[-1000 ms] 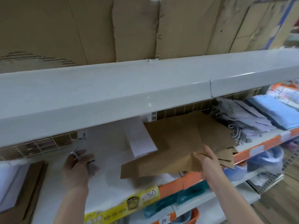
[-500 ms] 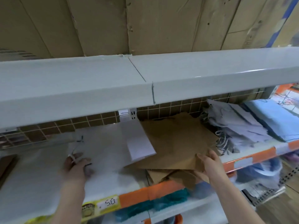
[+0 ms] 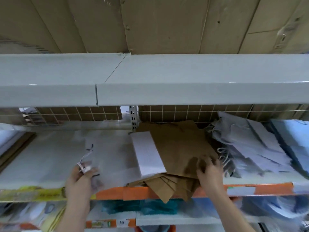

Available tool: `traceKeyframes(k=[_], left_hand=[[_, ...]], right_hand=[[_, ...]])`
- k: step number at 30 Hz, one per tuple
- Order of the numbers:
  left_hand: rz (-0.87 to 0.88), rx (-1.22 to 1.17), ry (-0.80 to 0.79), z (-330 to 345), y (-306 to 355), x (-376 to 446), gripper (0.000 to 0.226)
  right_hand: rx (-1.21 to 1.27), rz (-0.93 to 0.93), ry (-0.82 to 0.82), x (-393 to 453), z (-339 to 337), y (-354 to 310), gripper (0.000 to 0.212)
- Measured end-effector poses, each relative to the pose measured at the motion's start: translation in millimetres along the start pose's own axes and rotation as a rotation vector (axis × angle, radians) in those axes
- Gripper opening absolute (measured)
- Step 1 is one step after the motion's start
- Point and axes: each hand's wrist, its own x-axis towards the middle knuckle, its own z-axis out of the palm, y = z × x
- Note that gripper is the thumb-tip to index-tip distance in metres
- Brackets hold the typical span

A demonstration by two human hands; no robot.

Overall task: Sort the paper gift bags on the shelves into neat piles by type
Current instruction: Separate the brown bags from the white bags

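Brown paper bags [image 3: 173, 148] lie fanned mid-shelf, corners overhanging the orange shelf edge [image 3: 260, 190] — likely being squared up. Right hand [image 3: 209, 171] presses them, fingers spread. Left hand [image 3: 80, 178] pinches a twisted cord [image 3: 85, 159] on the white bags [image 3: 110, 158] — apparently steadying that pile.

cardboard sheets [image 3: 167, 24], wire grid backing [image 3: 192, 113], price label [image 3: 122, 222]

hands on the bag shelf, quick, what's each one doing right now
Left hand: pinching the string handle of a white bag.
Right hand: open, fingers pressing on the brown paper bags.
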Motion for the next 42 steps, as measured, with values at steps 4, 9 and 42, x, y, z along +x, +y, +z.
traceKeyframes(k=[4, 9, 42], left_hand=[[0.008, -0.001, -0.057, 21, 1, 1, 0.030], [0.020, 0.003, -0.171, 67, 4, 9, 0.027], [0.292, 0.309, -0.499, 373, -71, -154, 0.011]], right_hand=[[-0.264, -0.203, -0.143, 10, 6, 8, 0.053], [-0.252, -0.279, -0.208, 21, 5, 12, 0.056], [0.719, 0.125, -0.005, 163, -171, 232, 0.035]])
